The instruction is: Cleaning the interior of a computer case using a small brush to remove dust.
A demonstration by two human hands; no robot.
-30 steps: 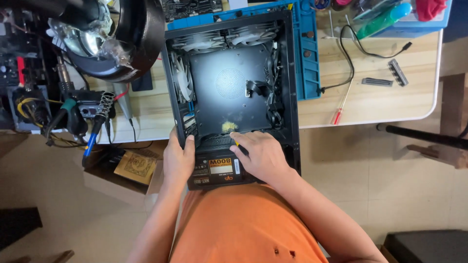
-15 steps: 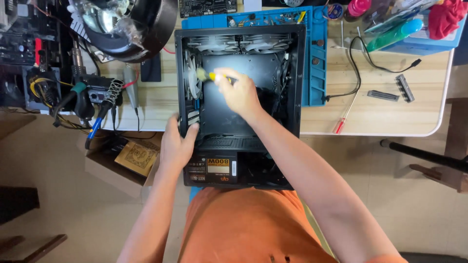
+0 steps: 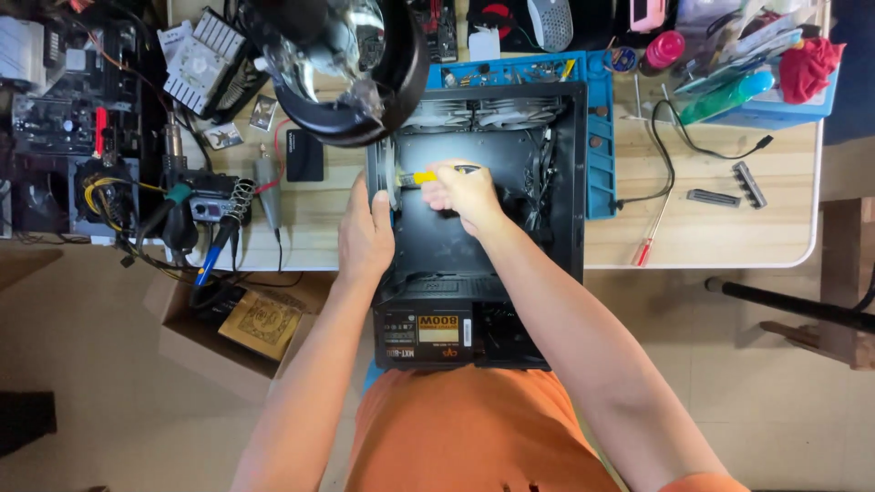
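Gripping a yellow-handled screwdriver (image 3: 428,175) in our right hand (image 3: 465,193), we are keeping the fingers clamped together around its handle, with the tool lying level and pointing left toward the left wall of the open black computer case (image 3: 572,182). We cannot tell whether the tip is touching anything, since it is meeting the case wall just where our left hand (image 3: 366,239) is sitting. That left hand is pressing against the outside of the left wall, fingers together and curled over its edge, thumb side toward the inside.

The case is lying on its side on the wooden table (image 3: 711,237), its near end hanging over the table edge toward our orange shirt (image 3: 474,428). Inside, we are seeing pale fans (image 3: 474,113) along the far end and a black power supply (image 3: 428,335) at the near end. A blue mat (image 3: 602,155) is lying under the case and showing along its right and far sides.

To the right on the table, a black cable (image 3: 670,155), a red-handled screwdriver (image 3: 649,244) and a blue tray (image 3: 775,109) with a red cloth (image 3: 807,68) are lying well apart from the case. To the left, a soldering stand (image 3: 214,205) and a tangle of wires are sitting near the table edge, and a cardboard box (image 3: 237,333) is resting on the floor below.
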